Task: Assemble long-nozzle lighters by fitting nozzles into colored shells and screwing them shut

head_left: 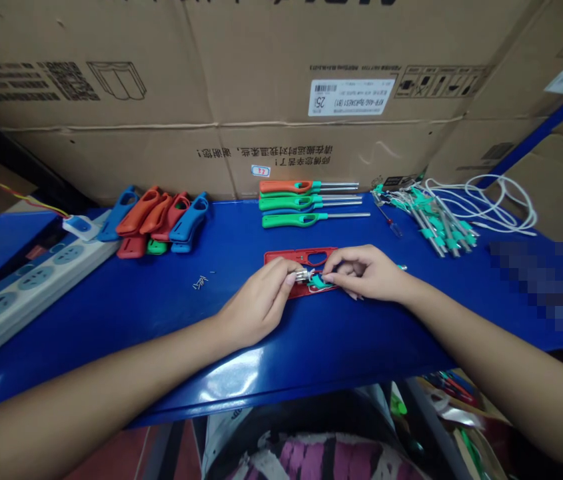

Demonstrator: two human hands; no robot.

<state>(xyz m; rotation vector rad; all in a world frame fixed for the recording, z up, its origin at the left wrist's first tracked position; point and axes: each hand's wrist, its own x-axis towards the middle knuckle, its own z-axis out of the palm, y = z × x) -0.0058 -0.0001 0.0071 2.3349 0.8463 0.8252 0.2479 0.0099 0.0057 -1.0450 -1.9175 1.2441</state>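
My left hand (pixel 261 300) is closed, pinching a small silvery metal part (pixel 302 275) between thumb and fingers. Just to its right, my right hand (pixel 366 273) pinches at the edge of a green plastic piece (pixel 317 283); what exactly sits in its fingertips is hidden. Thin pale wire shows around the green piece. Beneath both hands lies a red lighter casing half (pixel 281 255), its inside facing up and a trigger opening near its far edge. Part of the casing is covered by my fingers.
Assembled long-nosed lighters (pixel 288 220) lie behind the casing. Stacked coloured casings (pixel 154 217) stand at left, near a power strip (pixel 26 280). Small screws (pixel 200 283) lie left of my hands. Metal tubes with green parts (pixel 444 223) and a white cable (pixel 516 200) are at right.
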